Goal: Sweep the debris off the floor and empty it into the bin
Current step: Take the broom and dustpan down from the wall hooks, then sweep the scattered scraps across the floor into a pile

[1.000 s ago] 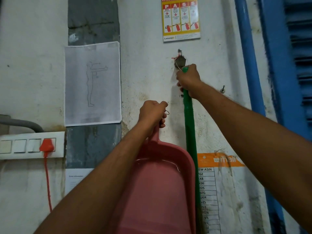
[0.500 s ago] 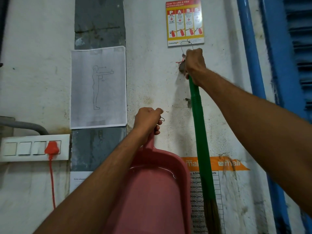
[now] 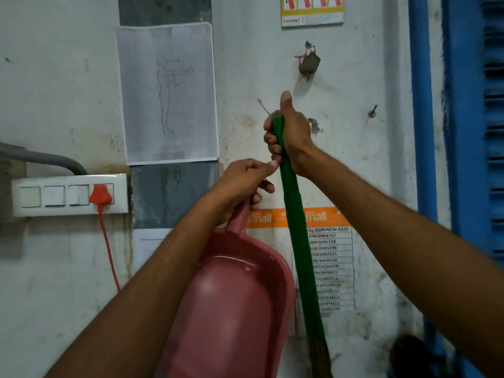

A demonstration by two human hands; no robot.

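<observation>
Right hand grips the broom top (thumb raised). Left hand, at its 7 o'clock, grips the dustpan handle.

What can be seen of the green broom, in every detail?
The broom has a long green handle, apparently ribbed plastic, standing nearly upright before the wall, top tilted left. Brownish bristles start at the picture's bottom edge. The right hand grips its top end, thumb raised. The pink dustpan hangs close on its left.
</observation>
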